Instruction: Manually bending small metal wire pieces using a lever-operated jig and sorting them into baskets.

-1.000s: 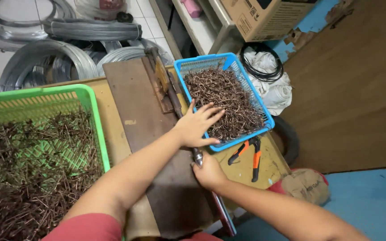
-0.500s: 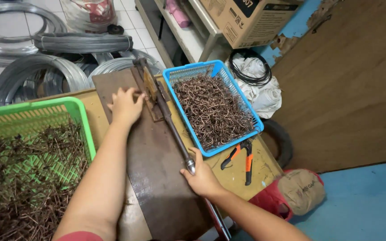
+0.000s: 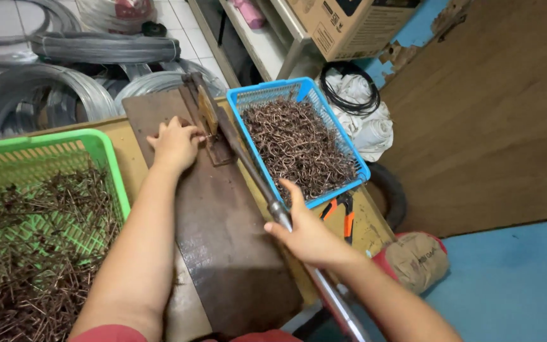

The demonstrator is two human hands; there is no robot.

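My left hand (image 3: 175, 142) rests on the dark metal plate (image 3: 223, 234), fingers closed at the small bending jig (image 3: 209, 130) at the plate's far end; what it pinches is too small to tell. My right hand (image 3: 308, 234) grips the long metal lever (image 3: 251, 171), which runs from the jig back toward me along the plate's right side. A blue basket (image 3: 359, 168) of bent brown wire pieces sits right of the lever. A green basket (image 3: 106, 149) of straight brown wire pieces sits at the left.
Coils of grey wire (image 3: 106, 47) lie on the tiled floor beyond the bench. Orange-handled pliers (image 3: 343, 212) lie beside the blue basket. A cardboard box (image 3: 352, 22) stands on a shelf, a wooden panel (image 3: 495, 114) at the right, a tan sack (image 3: 416, 259) below.
My left hand left the blue basket, crossed to the jig and settled there. My right hand kept hold of the lever, which now lies lower along the plate.
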